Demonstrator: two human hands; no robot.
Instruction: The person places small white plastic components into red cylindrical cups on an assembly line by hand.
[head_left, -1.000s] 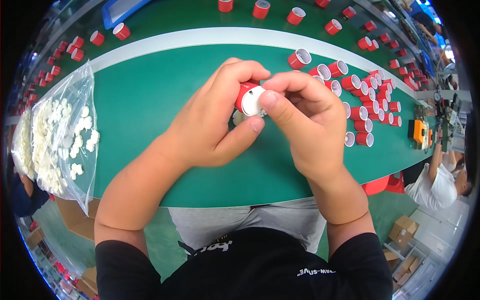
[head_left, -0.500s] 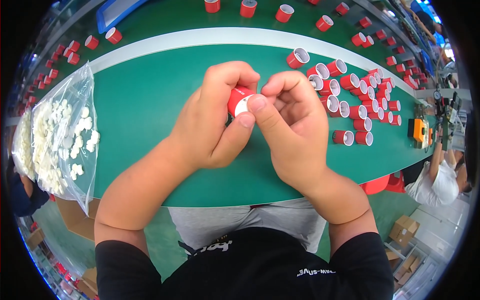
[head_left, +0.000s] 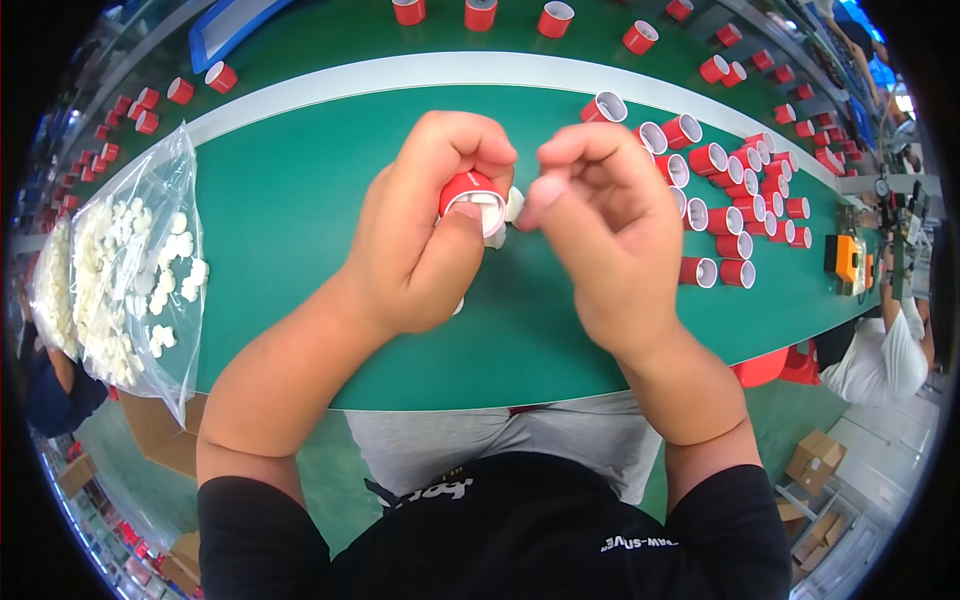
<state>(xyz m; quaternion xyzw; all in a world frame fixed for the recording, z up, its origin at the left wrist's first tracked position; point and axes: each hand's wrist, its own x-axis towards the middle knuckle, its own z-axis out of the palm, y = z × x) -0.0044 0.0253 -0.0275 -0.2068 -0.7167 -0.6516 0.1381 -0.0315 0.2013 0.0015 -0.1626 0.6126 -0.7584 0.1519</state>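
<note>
My left hand [head_left: 420,235] is closed around a small red cup [head_left: 468,186], its white-rimmed mouth tilted toward me. The left thumb presses at the mouth, where white material shows inside. My right hand [head_left: 610,215] is just to the right, fingers loosely curled and thumb apart from the forefinger, somewhat blurred. Beside its thumb tip appears a small white piece [head_left: 514,205]; whether they touch I cannot tell. Another white piece [head_left: 496,239] shows just below the cup, partly hidden by the left hand.
Several red cups [head_left: 736,246] lie on their sides at the right of the green table [head_left: 300,180]. A clear bag [head_left: 140,270] of white plastic pieces lies at the left. Beyond a pale strip [head_left: 470,68], more red cups stand near a blue tray [head_left: 225,32].
My right hand has drawn away from the cup to the right. The left hand has turned the cup's mouth more toward me, and white pieces below it have come into view.
</note>
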